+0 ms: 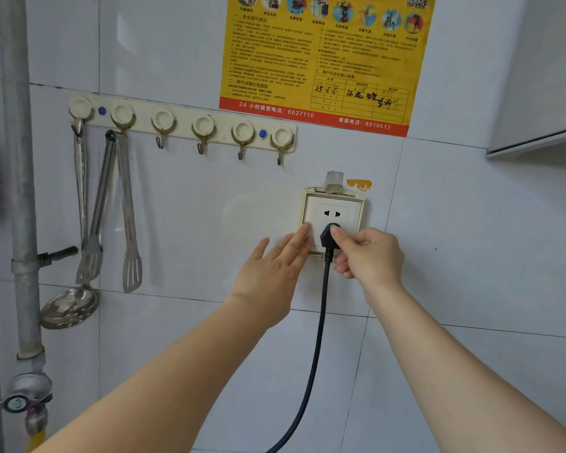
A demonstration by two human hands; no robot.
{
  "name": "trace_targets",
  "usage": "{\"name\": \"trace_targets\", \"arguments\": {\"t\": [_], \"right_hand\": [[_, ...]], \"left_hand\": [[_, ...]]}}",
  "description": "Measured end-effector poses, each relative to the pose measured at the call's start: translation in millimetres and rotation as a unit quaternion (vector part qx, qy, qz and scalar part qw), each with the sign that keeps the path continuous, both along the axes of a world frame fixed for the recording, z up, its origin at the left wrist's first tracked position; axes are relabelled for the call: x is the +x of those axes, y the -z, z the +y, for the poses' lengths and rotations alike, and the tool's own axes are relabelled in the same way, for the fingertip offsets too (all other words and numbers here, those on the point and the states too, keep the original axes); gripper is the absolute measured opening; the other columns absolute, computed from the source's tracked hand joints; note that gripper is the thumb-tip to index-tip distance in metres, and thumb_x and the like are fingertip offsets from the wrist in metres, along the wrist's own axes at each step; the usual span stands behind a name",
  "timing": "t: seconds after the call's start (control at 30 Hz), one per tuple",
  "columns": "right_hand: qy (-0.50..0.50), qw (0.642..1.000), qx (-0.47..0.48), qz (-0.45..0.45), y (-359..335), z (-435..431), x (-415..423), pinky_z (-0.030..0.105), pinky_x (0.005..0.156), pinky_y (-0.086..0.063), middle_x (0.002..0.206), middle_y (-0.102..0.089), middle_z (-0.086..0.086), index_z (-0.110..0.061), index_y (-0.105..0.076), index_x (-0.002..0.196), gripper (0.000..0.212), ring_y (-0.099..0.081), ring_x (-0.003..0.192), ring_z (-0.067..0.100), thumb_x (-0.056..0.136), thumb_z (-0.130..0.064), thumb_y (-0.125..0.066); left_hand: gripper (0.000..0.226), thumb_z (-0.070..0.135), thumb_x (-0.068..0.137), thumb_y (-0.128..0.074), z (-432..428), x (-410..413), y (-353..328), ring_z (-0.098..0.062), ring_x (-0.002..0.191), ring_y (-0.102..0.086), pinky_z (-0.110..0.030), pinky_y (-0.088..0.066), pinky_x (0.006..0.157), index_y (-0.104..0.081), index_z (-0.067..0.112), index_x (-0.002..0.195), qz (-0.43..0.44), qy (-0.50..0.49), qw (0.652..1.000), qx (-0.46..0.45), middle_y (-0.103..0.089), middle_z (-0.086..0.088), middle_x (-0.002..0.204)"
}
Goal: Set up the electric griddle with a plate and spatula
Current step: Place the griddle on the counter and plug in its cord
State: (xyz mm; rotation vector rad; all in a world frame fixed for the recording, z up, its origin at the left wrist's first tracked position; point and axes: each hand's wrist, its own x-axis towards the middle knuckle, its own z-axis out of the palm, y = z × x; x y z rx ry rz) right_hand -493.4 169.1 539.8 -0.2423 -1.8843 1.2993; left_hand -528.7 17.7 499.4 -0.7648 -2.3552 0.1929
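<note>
Both hands are raised to a white wall socket point(332, 217): the right hand point(370, 253) is pinched with thumb and fingers on a black plug point(330, 236) seated in the lower outlet, while the left hand point(272, 266) is held flat and spread, its fingertips pressed on the socket's left edge. A black cord point(317, 338) is seen hanging from the plug toward the near edge, and tongs point(125, 217) and a slotted ladle point(71, 305) are hung from a hook rail point(183, 120) at far left.
</note>
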Motion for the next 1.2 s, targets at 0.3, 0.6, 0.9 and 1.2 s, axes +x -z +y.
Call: {"name": "trace_targets", "arguments": {"t": [0.3, 0.6, 0.9, 1.2], "right_hand": [[-0.064, 0.996, -0.065, -0.003, -3, 4, -1, 0.025, 0.047, -0.057, 0.054, -0.068, 0.008, -0.007, -0.058, 0.077, 0.033, -0.067, 0.043, 0.015, 0.068, -0.020, -0.087], [-0.103, 0.991, -0.062, -0.060, -16, 12, -3, 0.016, 0.039, -0.048, 0.058, -0.068, 0.009, -0.005, -0.064, 0.072, 0.030, -0.064, 0.040, 0.008, 0.065, -0.022, -0.088], [0.004, 0.999, -0.003, -0.050, -7, 12, -14, 0.031, 0.056, -0.054, 0.037, -0.061, -0.003, -0.003, -0.068, 0.067, 0.044, -0.057, 0.034, 0.008, 0.059, -0.041, -0.088], [-0.003, 0.997, -0.045, -0.069, -11, 12, -14, 0.029, 0.054, -0.048, 0.036, -0.060, -0.005, -0.017, -0.060, 0.055, 0.040, -0.054, 0.039, 0.011, 0.050, -0.044, -0.090]], "left_hand": [[0.088, 0.015, 0.089, -0.041, 0, 0, 0, -0.013, 0.147, 0.011, -0.037, -0.001, 0.118, 0.027, 0.016, 0.145, -0.001, 0.003, 1.000, 0.001, 0.042, 0.002, 0.150], [0.084, 0.017, 0.088, -0.039, -3, -5, 1, -0.012, 0.148, 0.008, -0.037, 0.000, 0.118, 0.021, 0.016, 0.148, 0.018, 0.015, 1.000, -0.006, 0.039, 0.002, 0.152], [0.082, 0.025, 0.091, -0.036, -3, -7, 5, -0.017, 0.147, 0.016, -0.038, 0.010, 0.116, 0.025, 0.014, 0.144, 0.074, 0.007, 0.997, -0.011, 0.038, -0.002, 0.149], [0.081, 0.025, 0.088, -0.039, -6, -3, -4, -0.016, 0.146, 0.020, -0.037, 0.015, 0.113, 0.012, 0.014, 0.150, 0.065, 0.009, 0.997, -0.027, 0.024, -0.003, 0.158]]}}
